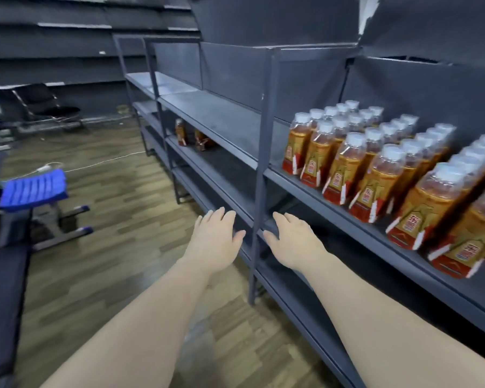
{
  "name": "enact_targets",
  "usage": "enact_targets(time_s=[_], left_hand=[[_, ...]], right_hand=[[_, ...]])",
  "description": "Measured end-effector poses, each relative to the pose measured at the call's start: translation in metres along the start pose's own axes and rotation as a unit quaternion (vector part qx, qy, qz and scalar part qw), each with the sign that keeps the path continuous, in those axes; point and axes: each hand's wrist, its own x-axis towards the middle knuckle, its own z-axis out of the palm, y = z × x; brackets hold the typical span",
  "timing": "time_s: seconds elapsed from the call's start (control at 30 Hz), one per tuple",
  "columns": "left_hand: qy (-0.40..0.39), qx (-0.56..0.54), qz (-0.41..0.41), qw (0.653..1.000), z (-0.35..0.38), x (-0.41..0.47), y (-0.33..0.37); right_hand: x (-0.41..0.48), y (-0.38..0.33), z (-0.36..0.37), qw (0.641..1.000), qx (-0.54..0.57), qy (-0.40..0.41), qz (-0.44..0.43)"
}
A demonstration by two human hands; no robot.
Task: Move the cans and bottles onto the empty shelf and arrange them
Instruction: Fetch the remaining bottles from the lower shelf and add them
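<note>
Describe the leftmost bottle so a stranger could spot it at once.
Find the grey shelving rack on the right. Past the crowded rows of bottles, one level lower in the next bay, two bottles stand alone. It is the left one; its neighbour's cap is hidden.

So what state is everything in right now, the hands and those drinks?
Left hand, open, fingers straight, holding nothing.
Right hand, open, holding nothing.
Rows of bottles, upright, capped, on the right shelf.
Two far bottles, on a lower shelf, one upright, other too blurred to tell.
</note>
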Motion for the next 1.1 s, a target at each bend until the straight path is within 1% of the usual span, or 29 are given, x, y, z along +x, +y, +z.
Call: enact_targets(time_s=[0.23, 0.43, 0.6, 0.77, 1.1], left_hand=[[0.007, -0.013, -0.065, 0.998, -0.008, 0.009, -0.060], [0.029, -0.023, -0.091, 0.995, -0.017, 0.048, -0.138], [0.039, -0.030, -0.095, 0.994, -0.034, 0.084, -0.204], [0.053, -0.021, -0.099, 0.993, -0.056, 0.115, -0.264], [0.031, -0.035, -0.129, 0.991, -0.067, 0.183, -0.346]], right_hand=[[0.049, -0.057, 0.020, 0.998, -0.015, -0.021, -0.055], [0.108, -0.115, 0.040, 0.996, -0.037, -0.027, -0.073], [0.159, -0.172, 0.044, 0.995, -0.050, -0.034, -0.074], [0.204, -0.224, 0.047, 0.995, -0.054, -0.024, -0.080], [0.302, -0.294, 0.067, 0.991, -0.063, -0.055, -0.103]])
